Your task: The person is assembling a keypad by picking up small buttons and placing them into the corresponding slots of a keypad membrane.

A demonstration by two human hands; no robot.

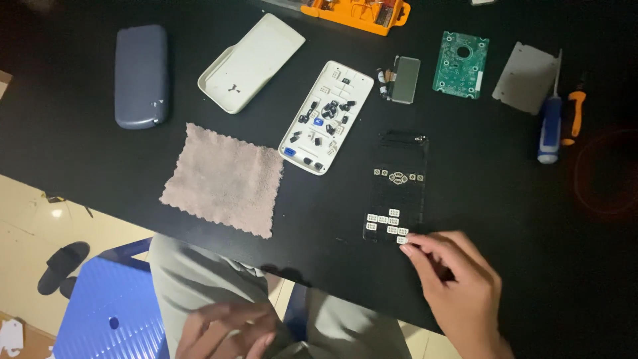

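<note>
My right hand (455,282) rests on the black table (505,199), its fingertips pinching a small white key cap (402,240) at the near right corner of a dark keypad frame (395,189). Several white key caps sit in that frame. My left hand (226,329) lies blurred in my lap below the table edge, fingers curled, holding nothing that I can see. A white calculator shell (325,116) with several loose dark and blue keys in it lies beyond the frame.
A pinkish cloth (222,179) lies at the left. At the back are a dark blue cover (141,74), a white cover (251,61), an orange tool case (359,12), a small display module (404,80), a green circuit board (460,64), a grey sheet (525,76). Blue and orange screwdrivers (550,123) lie right.
</note>
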